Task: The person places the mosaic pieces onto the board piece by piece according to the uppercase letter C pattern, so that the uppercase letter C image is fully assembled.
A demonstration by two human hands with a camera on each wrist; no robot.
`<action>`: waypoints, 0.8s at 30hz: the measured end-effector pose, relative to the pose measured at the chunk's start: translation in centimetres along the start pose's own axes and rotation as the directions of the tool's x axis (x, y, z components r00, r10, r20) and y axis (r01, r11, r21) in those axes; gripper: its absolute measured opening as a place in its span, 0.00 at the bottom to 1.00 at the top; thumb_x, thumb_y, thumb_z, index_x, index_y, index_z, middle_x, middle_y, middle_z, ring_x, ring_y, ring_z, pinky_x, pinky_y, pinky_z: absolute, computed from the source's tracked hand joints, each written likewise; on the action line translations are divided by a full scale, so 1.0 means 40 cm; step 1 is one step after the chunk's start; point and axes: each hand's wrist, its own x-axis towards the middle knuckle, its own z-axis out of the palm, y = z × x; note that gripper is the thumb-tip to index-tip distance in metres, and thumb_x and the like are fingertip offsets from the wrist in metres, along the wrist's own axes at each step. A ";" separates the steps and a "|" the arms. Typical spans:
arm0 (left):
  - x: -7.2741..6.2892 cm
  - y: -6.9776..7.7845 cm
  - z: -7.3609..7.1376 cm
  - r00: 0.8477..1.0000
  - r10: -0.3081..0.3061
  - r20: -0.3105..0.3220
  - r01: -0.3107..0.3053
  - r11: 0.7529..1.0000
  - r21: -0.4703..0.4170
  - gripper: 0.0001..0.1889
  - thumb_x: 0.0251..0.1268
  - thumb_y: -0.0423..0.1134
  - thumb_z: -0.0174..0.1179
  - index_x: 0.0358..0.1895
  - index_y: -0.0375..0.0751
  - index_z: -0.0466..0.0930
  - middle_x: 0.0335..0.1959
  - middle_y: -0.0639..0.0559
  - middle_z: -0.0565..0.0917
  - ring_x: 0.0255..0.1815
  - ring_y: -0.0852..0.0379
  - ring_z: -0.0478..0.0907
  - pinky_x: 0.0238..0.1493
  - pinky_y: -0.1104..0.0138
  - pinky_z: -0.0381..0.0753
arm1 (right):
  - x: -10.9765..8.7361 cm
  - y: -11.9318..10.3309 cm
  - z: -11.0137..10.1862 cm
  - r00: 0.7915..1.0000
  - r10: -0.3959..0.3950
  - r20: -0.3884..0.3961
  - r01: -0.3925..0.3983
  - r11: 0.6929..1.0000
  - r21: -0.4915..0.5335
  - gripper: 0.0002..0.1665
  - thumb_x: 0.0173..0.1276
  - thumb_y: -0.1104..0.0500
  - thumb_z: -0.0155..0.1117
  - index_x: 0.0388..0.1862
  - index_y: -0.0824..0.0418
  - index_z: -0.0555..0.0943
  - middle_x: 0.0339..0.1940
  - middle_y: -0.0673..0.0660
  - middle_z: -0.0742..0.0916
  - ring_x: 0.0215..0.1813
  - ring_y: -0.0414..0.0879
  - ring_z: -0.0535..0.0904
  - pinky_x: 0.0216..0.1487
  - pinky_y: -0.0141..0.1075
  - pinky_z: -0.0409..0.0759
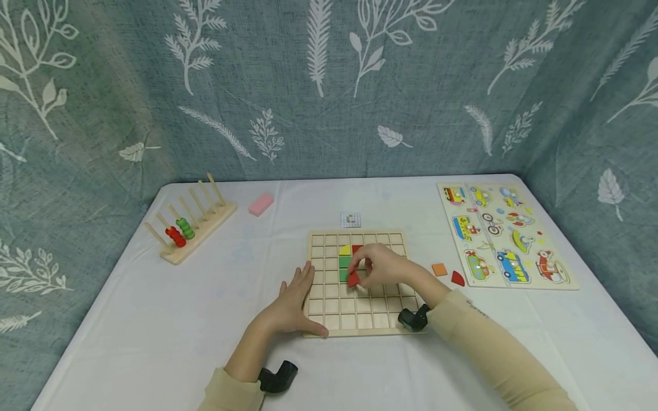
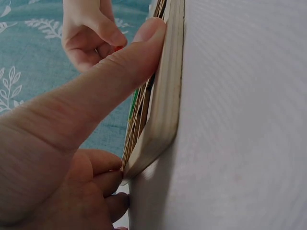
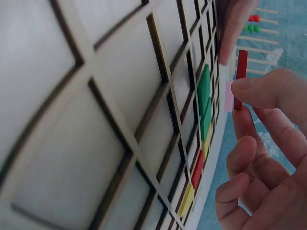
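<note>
A wooden grid board point(image 1: 360, 321) lies on the white table. My left hand point(image 1: 293, 302) rests against its left side, fingers extended along the edge and thumb on the near left corner. Between thumb and fingertips my right hand point(image 1: 382, 265) pinches a small red tile point(image 3: 241, 79), held on edge above the board's middle. Two green tiles point(image 3: 205, 96) sit in neighbouring cells, below a yellow tile point(image 1: 345, 250) with a slanted side. Beside that is a red tile point(image 3: 197, 170), and another yellow tile point(image 3: 185, 201) shows in the right wrist view.
Right of the board lie an orange square point(image 1: 439, 269) and a red quarter-round piece point(image 1: 458, 278), near a vehicle picture puzzle point(image 1: 485, 240). A small pattern card point(image 1: 350, 220) lies behind the board. At the left are a pink block point(image 1: 261, 204) and a peg stand point(image 1: 205, 228) with beads.
</note>
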 end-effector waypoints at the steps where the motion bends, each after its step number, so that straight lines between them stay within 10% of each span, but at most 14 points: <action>1: 0.000 0.000 0.000 1.000 0.001 0.001 -0.001 1.000 0.000 0.67 0.27 0.51 0.78 0.70 0.28 0.40 0.72 0.38 0.39 0.72 0.41 0.31 0.65 0.42 0.32 | 0.003 -0.002 0.003 1.000 0.002 0.009 -0.002 1.000 0.001 0.15 0.47 0.70 0.68 0.35 0.57 0.83 0.30 0.50 0.81 0.19 0.39 0.68 0.24 0.30 0.69; 24: 0.001 -0.003 0.002 1.000 0.000 -0.002 0.000 1.000 -0.005 0.67 0.28 0.51 0.77 0.70 0.29 0.41 0.72 0.40 0.38 0.72 0.43 0.31 0.65 0.44 0.31 | 0.027 -0.018 0.037 0.996 -0.004 0.086 0.004 1.000 -0.009 0.18 0.45 0.75 0.65 0.34 0.60 0.83 0.30 0.48 0.81 0.22 0.39 0.70 0.23 0.29 0.72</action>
